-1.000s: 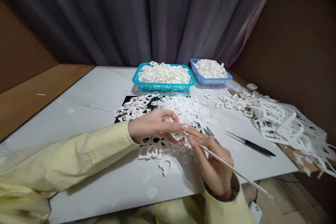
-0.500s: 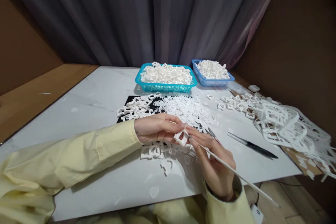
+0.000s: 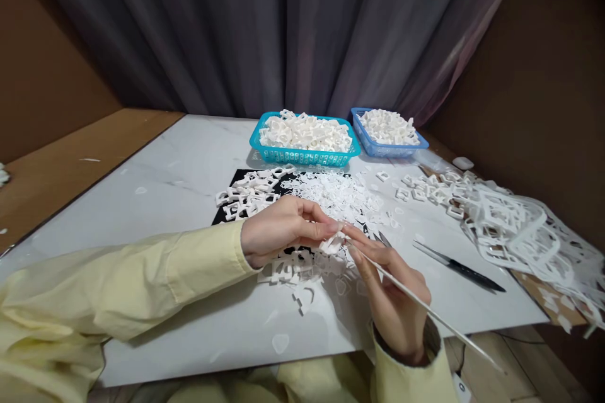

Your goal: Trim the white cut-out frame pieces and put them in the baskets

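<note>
Pinched between the fingers of my left hand (image 3: pixel 290 227) is a small white plastic frame piece (image 3: pixel 333 243). My right hand (image 3: pixel 394 289) grips a long thin pale rod (image 3: pixel 437 317), whose far end slants down past my wrist over the table's front edge. The rod's near tip meets the white piece; whether it goes through the opening is hidden by my fingers. Under and behind my hands lie a heap of tiny white scraps (image 3: pixel 331 198) and more frame pieces (image 3: pixel 253 189) on a black mat (image 3: pixel 229 213). More white pieces (image 3: pixel 293 267) lie in front of my left hand.
A teal basket (image 3: pixel 307 157) and a blue basket (image 3: pixel 397 150), both heaped with white pieces, stand at the back. Tweezers with a black handle (image 3: pixel 472 276) lie to the right. A tangle of white plastic offcuts (image 3: pixel 524 227) covers the right edge.
The white piece has been tilted in my left fingers, so its opening shows less. Both hands keep their hold. The whole view has shifted slightly.
</note>
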A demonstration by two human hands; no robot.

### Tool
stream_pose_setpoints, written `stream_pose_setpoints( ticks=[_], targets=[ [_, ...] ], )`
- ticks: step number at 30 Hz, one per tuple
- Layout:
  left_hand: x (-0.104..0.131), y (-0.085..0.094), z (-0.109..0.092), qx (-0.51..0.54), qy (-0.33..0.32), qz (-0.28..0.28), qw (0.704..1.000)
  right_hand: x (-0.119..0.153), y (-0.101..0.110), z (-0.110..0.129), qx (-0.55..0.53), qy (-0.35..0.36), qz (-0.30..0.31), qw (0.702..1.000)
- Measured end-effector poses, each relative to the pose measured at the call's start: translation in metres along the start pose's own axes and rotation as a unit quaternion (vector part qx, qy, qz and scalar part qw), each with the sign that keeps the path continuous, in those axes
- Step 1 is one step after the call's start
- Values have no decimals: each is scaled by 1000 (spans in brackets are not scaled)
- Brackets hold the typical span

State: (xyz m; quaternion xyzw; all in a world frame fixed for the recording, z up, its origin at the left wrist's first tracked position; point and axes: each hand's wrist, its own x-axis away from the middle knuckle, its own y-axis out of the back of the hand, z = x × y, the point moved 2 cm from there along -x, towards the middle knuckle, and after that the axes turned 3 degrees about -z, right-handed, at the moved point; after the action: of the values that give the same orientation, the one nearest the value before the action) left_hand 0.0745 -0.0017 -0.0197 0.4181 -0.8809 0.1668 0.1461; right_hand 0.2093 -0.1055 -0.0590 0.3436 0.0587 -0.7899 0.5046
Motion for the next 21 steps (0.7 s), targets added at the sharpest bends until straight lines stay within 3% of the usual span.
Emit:
stream_pose_setpoints(
  ticks=[6, 15, 18, 21],
  targets=[
    [1, 0, 0, -2, -4, 1, 1000, 0, 2, 2, 7, 47, 0, 999],
    [2, -1, 1, 17, -2, 14, 1000, 1, 3, 2, -7, 33, -56, 998],
    [3, -1, -1, 10, -4, 11, 1000, 1, 6, 3, 36, 45, -106, 993],
    [4, 0, -4, 6, -10, 14, 1000, 0, 16, 7, 105, 2, -195, 975]
  ],
)
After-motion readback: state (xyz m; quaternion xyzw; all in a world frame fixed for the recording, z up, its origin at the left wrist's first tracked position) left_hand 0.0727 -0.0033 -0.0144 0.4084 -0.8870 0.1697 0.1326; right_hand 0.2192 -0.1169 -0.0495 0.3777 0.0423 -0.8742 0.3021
